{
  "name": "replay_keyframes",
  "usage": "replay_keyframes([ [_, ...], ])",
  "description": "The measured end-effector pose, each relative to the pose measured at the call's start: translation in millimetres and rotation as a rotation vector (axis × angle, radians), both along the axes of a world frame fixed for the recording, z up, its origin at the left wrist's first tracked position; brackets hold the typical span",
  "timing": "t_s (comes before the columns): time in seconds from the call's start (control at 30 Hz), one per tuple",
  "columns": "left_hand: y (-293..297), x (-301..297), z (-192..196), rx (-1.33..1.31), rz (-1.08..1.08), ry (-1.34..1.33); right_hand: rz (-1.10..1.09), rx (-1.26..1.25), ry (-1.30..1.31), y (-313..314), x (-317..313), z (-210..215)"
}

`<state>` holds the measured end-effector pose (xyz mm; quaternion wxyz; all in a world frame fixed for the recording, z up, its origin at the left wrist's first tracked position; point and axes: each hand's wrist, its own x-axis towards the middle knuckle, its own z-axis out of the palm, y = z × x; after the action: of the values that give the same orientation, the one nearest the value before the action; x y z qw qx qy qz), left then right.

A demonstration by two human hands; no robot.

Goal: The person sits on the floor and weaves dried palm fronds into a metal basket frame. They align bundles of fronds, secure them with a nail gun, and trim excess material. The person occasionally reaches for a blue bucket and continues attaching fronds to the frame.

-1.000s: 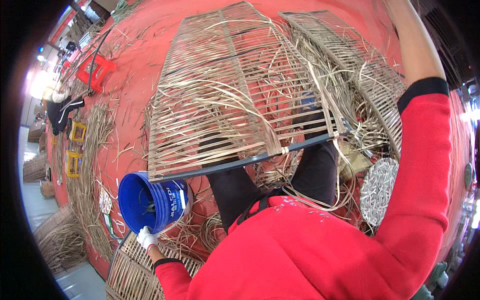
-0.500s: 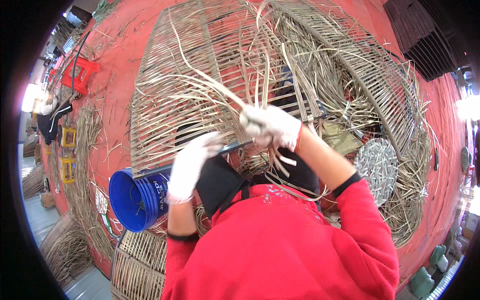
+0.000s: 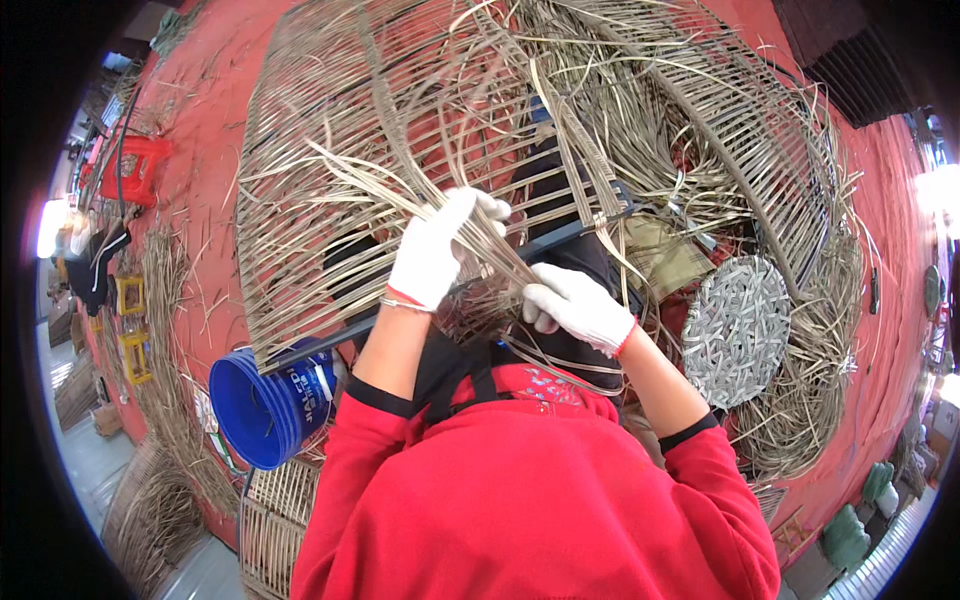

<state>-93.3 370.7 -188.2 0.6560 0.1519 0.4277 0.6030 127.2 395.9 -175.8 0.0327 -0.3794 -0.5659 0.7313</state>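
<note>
Left hand (image 3: 432,255) and right hand (image 3: 572,303), white-gloved, fingers clenched on cane strips (image 3: 400,190) at the woven frame (image 3: 330,130), centre; blue bucket (image 3: 268,405) at eight o'clock; right grip apparently partial.

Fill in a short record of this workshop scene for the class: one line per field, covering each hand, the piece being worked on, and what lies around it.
Left hand: white glove, closed around a bundle of cane strips.
Right hand: white glove, gripping strips near the dark frame bar.
Workpiece: large woven cane panel, partly woven, loose ends sticking out.
Left side: blue bucket lying on its side.
Right side: round woven disc among loose strips.
Floor: red, scattered with strips.
Far left: red crate.
Clothing: red sleeves.
</note>
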Motion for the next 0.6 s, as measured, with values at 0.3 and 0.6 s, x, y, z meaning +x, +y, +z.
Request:
replay_keyframes([
  [0.3, 22, 43, 1, -0.038, -0.295, 0.272, -0.309, -0.277, 0.123, 7, 6, -18],
  [0.6, 5, 20, -19, -0.183, -0.21, 0.378, 0.061, -0.186, -0.043, -1, 33, -19],
])
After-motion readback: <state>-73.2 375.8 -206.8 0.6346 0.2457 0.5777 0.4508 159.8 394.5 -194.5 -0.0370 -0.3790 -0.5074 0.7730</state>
